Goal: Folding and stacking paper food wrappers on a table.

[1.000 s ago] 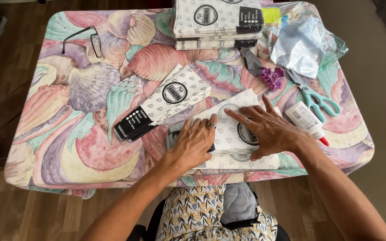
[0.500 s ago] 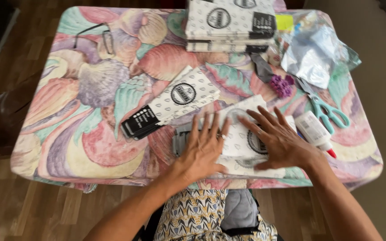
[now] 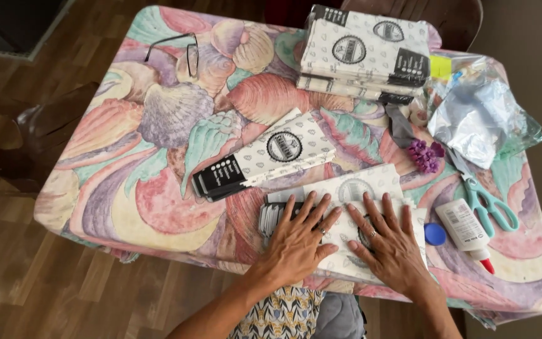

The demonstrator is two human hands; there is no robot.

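- We see the left hand laid flat, palm down, on the white printed paper bag at the near edge of the table; its fingers are spread apart and extended, gripping nothing.
- We see the right hand flat on the same bag, just beside the left hand; its fingers are likewise fanned apart and pressed down, with a ring on one of them.
- The bag lies flat under both palms, with a dark band showing at its left end.
- A second folded bag of the same print rests diagonally, just beyond the left hand and apart from it.
- A stack of bags sits at the far edge of the table.
- To the right of the right hand we note a blue cap, a glue bottle with a red tip, and teal-handled scissors.
- A purple flower piece and crumpled clear plastic lie farther back on the right.
- Eyeglasses rest at the far left, well apart from both hands.
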